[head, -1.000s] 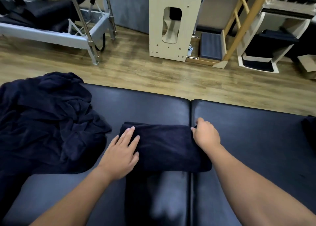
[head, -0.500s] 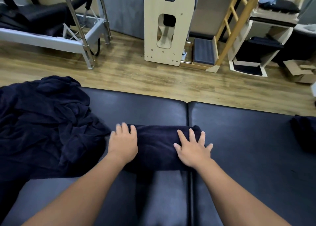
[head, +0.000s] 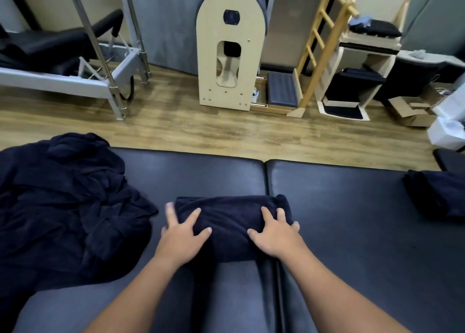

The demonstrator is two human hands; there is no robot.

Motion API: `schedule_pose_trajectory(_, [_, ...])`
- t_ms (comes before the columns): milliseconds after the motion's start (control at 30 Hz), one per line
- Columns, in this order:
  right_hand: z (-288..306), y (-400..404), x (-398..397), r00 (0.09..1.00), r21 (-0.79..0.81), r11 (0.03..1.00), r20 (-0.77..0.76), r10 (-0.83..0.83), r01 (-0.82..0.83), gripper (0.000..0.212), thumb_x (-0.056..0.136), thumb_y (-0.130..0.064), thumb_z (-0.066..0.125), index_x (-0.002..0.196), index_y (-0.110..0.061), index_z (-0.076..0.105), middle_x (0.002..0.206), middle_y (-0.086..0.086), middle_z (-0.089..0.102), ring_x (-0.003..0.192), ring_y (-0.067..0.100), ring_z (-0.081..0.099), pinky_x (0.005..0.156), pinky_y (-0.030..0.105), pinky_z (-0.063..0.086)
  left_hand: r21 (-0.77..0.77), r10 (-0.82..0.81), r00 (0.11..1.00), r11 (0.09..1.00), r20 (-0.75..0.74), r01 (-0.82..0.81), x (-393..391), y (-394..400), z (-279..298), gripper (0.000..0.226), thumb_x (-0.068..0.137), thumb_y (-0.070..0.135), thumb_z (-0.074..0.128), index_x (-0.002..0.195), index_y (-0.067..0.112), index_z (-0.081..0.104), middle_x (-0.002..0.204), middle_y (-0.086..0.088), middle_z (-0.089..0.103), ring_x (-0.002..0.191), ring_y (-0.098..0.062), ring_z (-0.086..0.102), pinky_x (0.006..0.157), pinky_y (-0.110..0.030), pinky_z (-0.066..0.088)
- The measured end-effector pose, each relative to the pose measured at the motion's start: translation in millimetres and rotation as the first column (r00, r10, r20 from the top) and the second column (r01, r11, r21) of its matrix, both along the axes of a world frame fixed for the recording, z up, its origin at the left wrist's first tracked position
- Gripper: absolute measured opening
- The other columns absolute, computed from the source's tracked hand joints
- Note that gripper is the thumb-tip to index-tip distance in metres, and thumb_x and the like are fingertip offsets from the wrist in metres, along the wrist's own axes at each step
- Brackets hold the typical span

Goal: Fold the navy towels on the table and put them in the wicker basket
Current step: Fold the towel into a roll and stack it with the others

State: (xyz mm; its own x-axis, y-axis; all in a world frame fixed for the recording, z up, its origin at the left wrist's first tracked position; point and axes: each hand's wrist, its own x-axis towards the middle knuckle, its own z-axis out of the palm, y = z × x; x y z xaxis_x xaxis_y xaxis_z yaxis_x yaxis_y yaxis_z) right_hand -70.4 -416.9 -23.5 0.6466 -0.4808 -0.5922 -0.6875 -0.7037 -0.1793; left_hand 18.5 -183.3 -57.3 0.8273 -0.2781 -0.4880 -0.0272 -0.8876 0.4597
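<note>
**Now: both your hands flat on the rolled towel**

Your left hand [head: 181, 234] lies on the left end of the rolled towel [head: 232, 223], fingers spread and mostly straight, pressing down, not curled round it. Your right hand [head: 275, 233] does the same on the right end, fingers spread over the top, outer finger at the towel's edge. The towel sits mid-table [head: 339, 207], across the seam between the two dark pads, long side running left to right. Left of the towel, well apart, a loose pile of navy towels [head: 65, 204] sprawls over the table's left part. Right of the towel, far off by the table's right edge, another dark bundle [head: 437, 194]; can't tell how it's folded. Beyond the towel, past the table's far edge, wood floor [head: 214, 134].
</note>
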Motion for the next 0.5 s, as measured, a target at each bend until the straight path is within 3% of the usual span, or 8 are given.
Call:
schedule_pose_trajectory(67, [-1.6, 1.4, -4.5, 1.0, 0.011, 1.0, 0.0, -0.012, 0.012, 0.088, 0.08, -0.079, 0.041, 0.154, -0.048, 0.007, 0.166, -0.007, -0.002, 0.145, 0.053, 0.009, 0.114, 0.061, 0.028, -0.064, 0.075, 0.995, 0.995, -0.064, -0.079, 2.4, 1.1, 4.9, 0.076, 0.083, 0.07, 0.06, 0.15, 0.057, 0.027, 0.166, -0.019, 0.007, 0.14, -0.041, 0.041, 0.116, -0.04, 0.032])
schedule_pose_trajectory(167, [1.7, 7.0, -15.5, 0.999, -0.004, 0.999, 0.024, -0.046, 0.046, 0.085, 0.087, -0.073, 0.043, 0.157, -0.044, 0.005, 0.167, -0.006, -0.005, 0.145, 0.056, 0.008, 0.117, 0.056, 0.027, -0.104, 0.028, 0.998, 0.994, -0.049, -0.034, 4.6, 1.8, 6.6, 0.08, 0.082, 0.066, 0.065, 0.152, 0.054, 0.029, 0.153, -0.014, 0.044, 0.141, -0.032, 0.04, 0.113, -0.038, 0.033])
schedule_pose_trajectory(300, [8.9, 11.1, -34.8, 0.989, -0.019, 0.99, 0.041, -0.141, 0.142, 0.079, 0.095, -0.064, 0.044, 0.159, -0.041, 0.005, 0.168, -0.009, -0.009, 0.148, 0.054, -0.003, 0.112, 0.056, 0.032, -0.121, -0.049, 0.997, 0.992, -0.059, 0.041, 1.6, -8.9, 3.8, 0.083, 0.078, 0.068, 0.066, 0.152, 0.05, 0.032, 0.15, -0.006, 0.05, 0.139, -0.027, 0.044, 0.11, -0.036, 0.037])
schedule_pose_trajectory(500, [13.5, -11.0, -88.9, 0.952, -0.075, 0.951, 0.084, -0.295, 0.302, 0.07, 0.1, -0.052, 0.041, 0.16, -0.034, 0.012, 0.169, 0.003, -0.007, 0.149, 0.051, -0.008, 0.114, 0.056, 0.031, -0.138, -0.235, 0.966, 0.966, -0.105, 0.219, -29.0, -64.0, 6.0, 0.091, 0.073, 0.074, 0.059, 0.154, 0.049, 0.027, 0.149, -0.005, 0.05, 0.137, -0.026, 0.046, 0.107, -0.035, 0.04])
